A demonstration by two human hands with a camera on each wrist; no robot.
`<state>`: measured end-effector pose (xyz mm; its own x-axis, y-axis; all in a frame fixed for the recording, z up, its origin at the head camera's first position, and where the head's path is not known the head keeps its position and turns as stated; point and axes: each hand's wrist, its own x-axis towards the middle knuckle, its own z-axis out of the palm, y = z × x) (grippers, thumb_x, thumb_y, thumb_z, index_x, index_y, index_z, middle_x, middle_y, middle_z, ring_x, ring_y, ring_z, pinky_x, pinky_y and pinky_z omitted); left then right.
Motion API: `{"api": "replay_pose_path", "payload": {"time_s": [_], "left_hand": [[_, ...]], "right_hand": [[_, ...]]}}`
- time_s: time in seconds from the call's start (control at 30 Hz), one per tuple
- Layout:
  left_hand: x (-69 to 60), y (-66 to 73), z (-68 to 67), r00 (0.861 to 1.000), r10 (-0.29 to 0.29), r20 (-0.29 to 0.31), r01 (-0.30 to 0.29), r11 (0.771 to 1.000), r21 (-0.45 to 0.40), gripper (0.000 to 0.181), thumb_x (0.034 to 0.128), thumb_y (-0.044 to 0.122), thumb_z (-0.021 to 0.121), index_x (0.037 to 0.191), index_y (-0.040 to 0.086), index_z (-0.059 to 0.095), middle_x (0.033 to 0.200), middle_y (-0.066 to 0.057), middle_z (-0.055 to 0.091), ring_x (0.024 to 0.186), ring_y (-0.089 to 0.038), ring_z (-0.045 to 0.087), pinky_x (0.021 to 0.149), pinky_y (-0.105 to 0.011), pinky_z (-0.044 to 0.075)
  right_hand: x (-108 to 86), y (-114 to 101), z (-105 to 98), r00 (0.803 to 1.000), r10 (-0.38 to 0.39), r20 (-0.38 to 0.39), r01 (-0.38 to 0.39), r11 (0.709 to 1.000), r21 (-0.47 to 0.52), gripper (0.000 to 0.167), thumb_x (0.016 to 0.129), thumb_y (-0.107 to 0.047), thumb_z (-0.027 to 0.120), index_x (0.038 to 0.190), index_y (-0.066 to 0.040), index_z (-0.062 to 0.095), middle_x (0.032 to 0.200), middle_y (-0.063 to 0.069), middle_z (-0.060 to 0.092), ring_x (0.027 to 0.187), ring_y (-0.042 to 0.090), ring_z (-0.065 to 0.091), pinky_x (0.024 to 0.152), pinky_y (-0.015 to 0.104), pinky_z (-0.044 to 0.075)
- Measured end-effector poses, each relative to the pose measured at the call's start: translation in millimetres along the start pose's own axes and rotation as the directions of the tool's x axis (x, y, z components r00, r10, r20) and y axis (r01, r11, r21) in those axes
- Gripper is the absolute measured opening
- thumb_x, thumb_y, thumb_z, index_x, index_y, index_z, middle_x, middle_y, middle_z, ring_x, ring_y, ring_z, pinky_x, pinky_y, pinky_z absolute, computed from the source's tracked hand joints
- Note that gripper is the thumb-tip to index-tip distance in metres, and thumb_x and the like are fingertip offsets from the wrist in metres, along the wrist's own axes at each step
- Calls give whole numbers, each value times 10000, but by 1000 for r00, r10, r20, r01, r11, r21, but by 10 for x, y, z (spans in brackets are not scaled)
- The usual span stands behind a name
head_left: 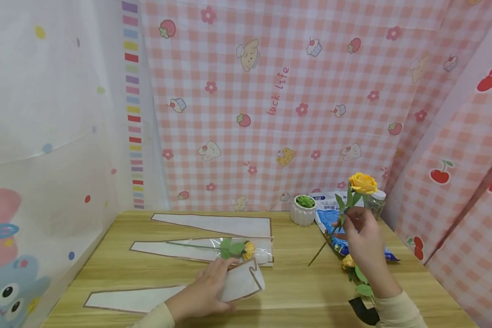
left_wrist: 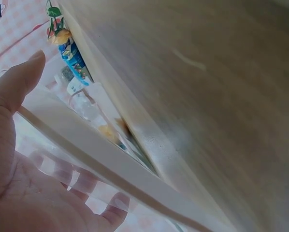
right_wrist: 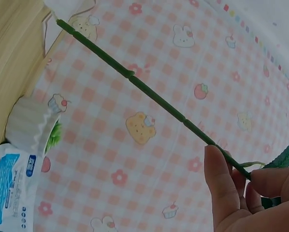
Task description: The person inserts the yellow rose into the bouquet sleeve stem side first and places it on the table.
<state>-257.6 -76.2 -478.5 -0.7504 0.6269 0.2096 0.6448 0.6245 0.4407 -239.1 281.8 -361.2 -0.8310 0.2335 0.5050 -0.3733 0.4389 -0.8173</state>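
Observation:
My left hand point(head_left: 205, 291) grips a white flower sleeve point(head_left: 242, 282) with a brown border, nearest me on the table; its wide right end is raised. In the left wrist view the thumb point(left_wrist: 21, 79) is on one side of the sleeve's edge, and the fingers show through clear film. At the right, my right hand point(head_left: 365, 241) pinches a yellow artificial rose point(head_left: 363, 183) by its green stem point(right_wrist: 156, 99), bloom up, stem slanting down to the left. A second sleeve point(head_left: 156, 247) lies behind the left hand with a yellow rose point(head_left: 249, 250) in it.
A third sleeve point(head_left: 229, 223) lies farther back. At the back right stand a white pot point(head_left: 303, 215) with a green succulent, a blue-and-white bag point(head_left: 325, 218) and a lidded jar point(head_left: 378, 205). Another yellow rose point(head_left: 347, 261) and a black object point(head_left: 362, 312) lie near the right forearm.

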Motion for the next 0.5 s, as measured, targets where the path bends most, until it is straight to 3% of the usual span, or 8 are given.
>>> {"api": "replay_pose_path", "payload": {"time_s": [0.3, 0.5], "left_hand": [[-6, -23, 5, 1000, -7, -4, 7, 1000, 20, 1042, 708, 403, 908, 1511, 117, 307, 1243, 2, 438, 1129, -193, 464, 845, -412, 430], [-10, -31, 3, 1000, -7, 6, 7, 1000, 15, 1039, 713, 414, 904, 1509, 107, 311, 1235, 12, 434, 1113, -182, 462, 826, -382, 425]], "right_hand": [[-64, -74, 172, 999, 0, 51, 0, 1000, -1, 128, 1037, -4, 500, 1153, 44, 476, 1036, 222, 607, 836, 32, 665, 664, 279, 601], [-129, -138, 285, 995, -32, 93, 26, 998, 62, 87, 1032, 32, 497, 1112, 52, 470, 1010, 239, 625, 844, 81, 681, 665, 289, 603]]}}
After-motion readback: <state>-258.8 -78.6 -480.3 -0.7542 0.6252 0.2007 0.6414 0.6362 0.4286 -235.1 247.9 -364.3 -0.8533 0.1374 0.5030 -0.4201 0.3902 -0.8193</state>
